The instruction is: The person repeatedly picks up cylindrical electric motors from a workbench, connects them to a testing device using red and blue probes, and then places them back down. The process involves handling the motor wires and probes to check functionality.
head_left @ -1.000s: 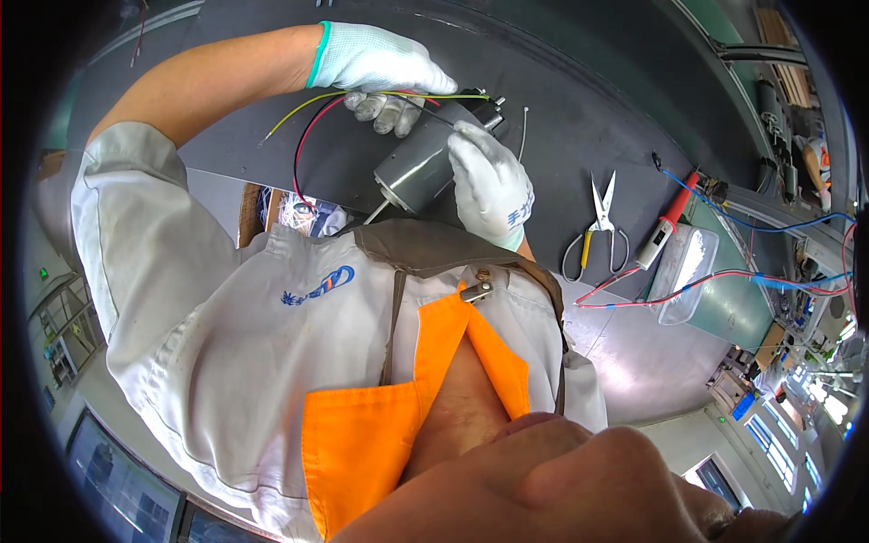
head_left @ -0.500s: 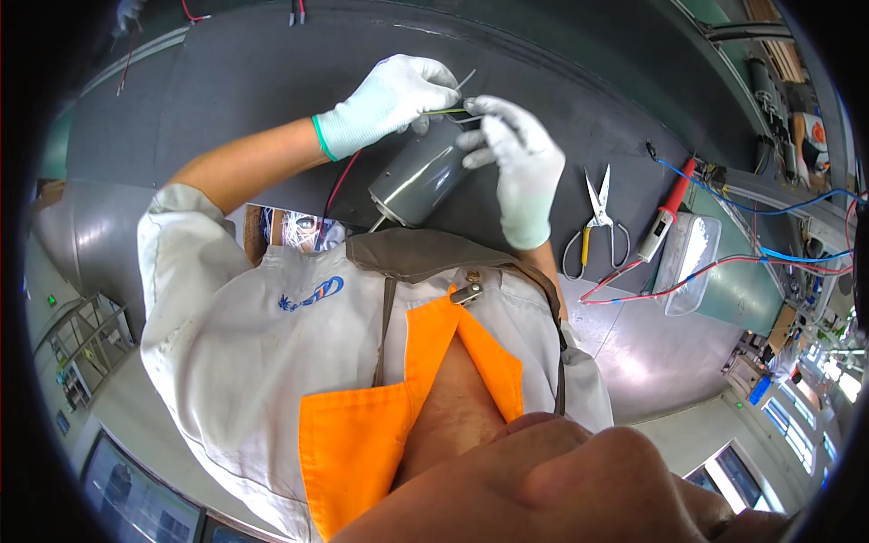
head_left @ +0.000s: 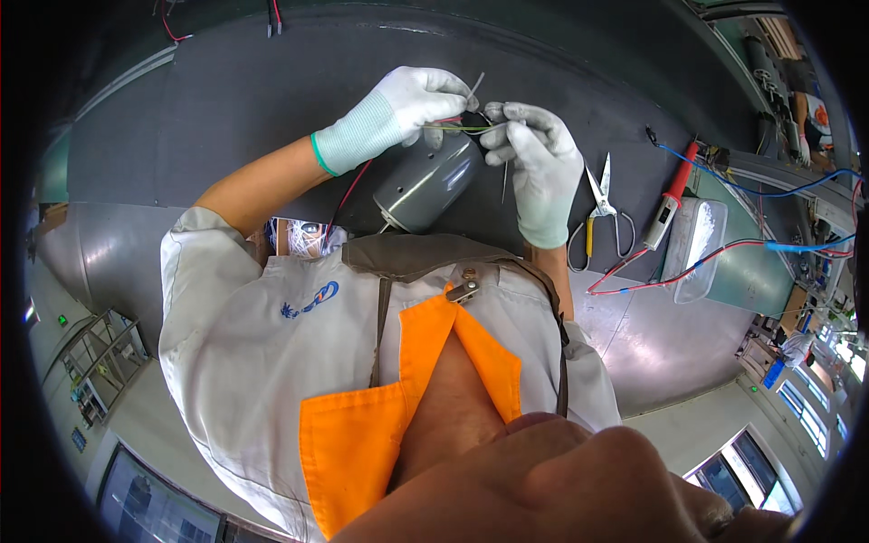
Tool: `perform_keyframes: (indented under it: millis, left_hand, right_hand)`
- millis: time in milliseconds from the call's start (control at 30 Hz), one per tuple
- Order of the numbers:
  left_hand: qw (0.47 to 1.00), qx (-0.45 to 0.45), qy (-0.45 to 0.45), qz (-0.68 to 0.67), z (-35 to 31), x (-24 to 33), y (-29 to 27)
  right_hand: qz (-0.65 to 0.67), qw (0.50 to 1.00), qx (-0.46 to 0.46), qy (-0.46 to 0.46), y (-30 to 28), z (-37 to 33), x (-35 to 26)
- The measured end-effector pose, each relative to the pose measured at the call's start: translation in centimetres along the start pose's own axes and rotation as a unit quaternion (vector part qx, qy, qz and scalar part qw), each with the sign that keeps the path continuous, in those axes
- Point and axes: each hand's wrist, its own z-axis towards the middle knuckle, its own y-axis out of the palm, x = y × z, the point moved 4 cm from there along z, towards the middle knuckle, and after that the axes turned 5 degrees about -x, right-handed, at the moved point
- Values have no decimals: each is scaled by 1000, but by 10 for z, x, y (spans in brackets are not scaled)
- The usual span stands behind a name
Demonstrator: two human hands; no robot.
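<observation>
A grey cylindrical motor (head_left: 425,181) lies on a dark mat (head_left: 226,109), close in front of my chest. Thin red, yellow and green wires (head_left: 462,128) run from its far end. My left hand (head_left: 412,104), in a white glove, pinches these wires just above the motor, and a thin grey strip (head_left: 475,87) sticks up from its fingers. My right hand (head_left: 539,167), also gloved, pinches the same wires from the right, with its fingertips almost touching the left hand's. A second thin strip (head_left: 504,181) hangs down beside the right palm.
Scissors with a yellow handle (head_left: 602,213) lie to the right of my right hand. Further right are a red pen-shaped tool (head_left: 672,192), a clear plastic tray (head_left: 692,249), and blue and red cables (head_left: 751,181). The bench beyond the mat is bare metal (head_left: 652,344).
Both hands and the motor have shifted away from my body. The hands have come together on the wires over the motor's far end.
</observation>
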Motion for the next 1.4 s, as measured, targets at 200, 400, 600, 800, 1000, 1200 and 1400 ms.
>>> perform_keyframes:
  millis: [200,400,600,800,1000,1200,1400]
  left_hand:
    - [990,23,16,-138,-12,-10,3]
    - [975,40,-9,-219,-12,-30,-1]
    - [985,119,84,-98,-11,-15,15]
    - [987,101,115,47,-3,-5,29]
    - [979,104,136,110,-4,0,31]
    - [980,81,155,92,-2,-2,34]
    - [984,71,157,47,6,1,42]
  right_hand:
    - [-295,936,-34,-187,-5,-38,17]
    - [-423,880,-9,-215,3,-49,34]
    - [7,995,102,10,2,-24,17]
    - [54,998,38,-13,-6,4,11]
    - [55,998,33,-20,-3,3,9]
    - [-11,998,-15,64,-7,8,-3]
    - [-101,984,-76,124,-17,14,-11]
